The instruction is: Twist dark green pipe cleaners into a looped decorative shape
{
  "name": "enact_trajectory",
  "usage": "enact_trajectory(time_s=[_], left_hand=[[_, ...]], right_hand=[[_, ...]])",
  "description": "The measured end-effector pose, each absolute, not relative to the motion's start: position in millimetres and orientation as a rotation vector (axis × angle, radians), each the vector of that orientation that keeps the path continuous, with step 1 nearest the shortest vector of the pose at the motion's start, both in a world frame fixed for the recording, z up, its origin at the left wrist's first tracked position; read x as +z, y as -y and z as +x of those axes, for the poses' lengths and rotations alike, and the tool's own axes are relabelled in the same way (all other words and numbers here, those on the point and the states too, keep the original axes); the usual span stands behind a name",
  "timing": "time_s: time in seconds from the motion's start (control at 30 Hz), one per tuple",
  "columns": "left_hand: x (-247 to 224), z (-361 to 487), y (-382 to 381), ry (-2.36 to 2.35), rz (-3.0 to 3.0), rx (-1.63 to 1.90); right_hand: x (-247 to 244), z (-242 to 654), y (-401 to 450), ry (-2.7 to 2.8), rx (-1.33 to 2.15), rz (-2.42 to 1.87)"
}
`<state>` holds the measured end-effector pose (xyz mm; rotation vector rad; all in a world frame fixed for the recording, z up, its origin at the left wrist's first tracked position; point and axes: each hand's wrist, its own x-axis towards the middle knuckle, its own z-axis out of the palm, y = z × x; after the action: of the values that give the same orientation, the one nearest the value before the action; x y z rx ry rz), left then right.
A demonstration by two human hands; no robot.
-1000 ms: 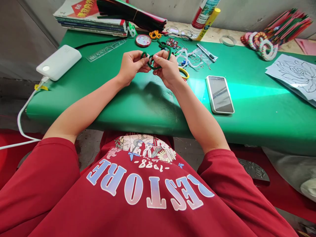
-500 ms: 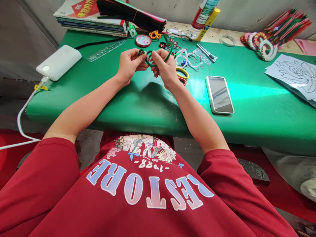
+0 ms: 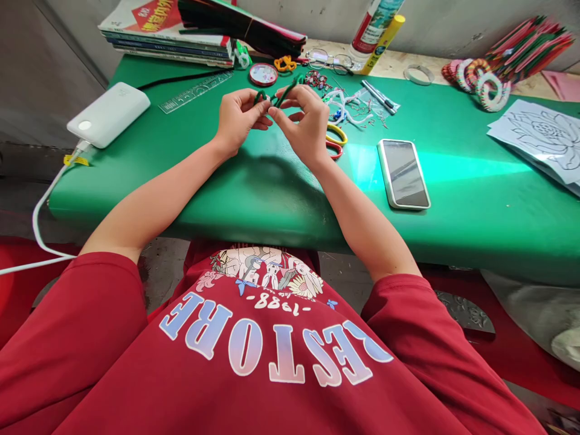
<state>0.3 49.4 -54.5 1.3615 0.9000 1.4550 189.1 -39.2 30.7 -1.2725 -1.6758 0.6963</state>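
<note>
A dark green fuzzy wire [image 3: 284, 95] is bent into curves between my two hands, above the green table [image 3: 212, 199]. My left hand [image 3: 240, 118] pinches its left end, where a small loop sticks up over the fingers. On the right, my right hand [image 3: 302, 121] holds the wire between thumb and fingers, and its thumb tip comes close to the left fingertips. Scissors with yellow and red handles [image 3: 336, 134] lie just right of my right wrist. White fuzzy wire pieces [image 3: 347, 109] are beyond them.
A phone [image 3: 404, 175] lies at the right, a white power bank [image 3: 109, 115] with a cable at the left. Along the back are stacked books [image 3: 167, 45], glasses [image 3: 330, 61], a bottle [image 3: 374, 27] and a round tin [image 3: 263, 74]. Printed sheets [image 3: 539, 136] lie far right.
My right hand has turned and its fingers have lifted. The wide green loop around them has drawn into a narrower bend, pointing up and away. My left hand has stayed nearly still.
</note>
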Motion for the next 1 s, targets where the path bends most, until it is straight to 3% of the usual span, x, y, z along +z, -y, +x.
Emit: enact_trajectory(time_s=[0.4, 1.0], left_hand=[[-51, 2, -42, -0.984, 1.324, 1.456], [-50, 3, -42, -0.995, 1.314, 1.428]], right_hand=[[36, 186, 49, 1.560, 0.965, -1.263], [24, 189, 35, 1.633, 0.847, -1.159]])
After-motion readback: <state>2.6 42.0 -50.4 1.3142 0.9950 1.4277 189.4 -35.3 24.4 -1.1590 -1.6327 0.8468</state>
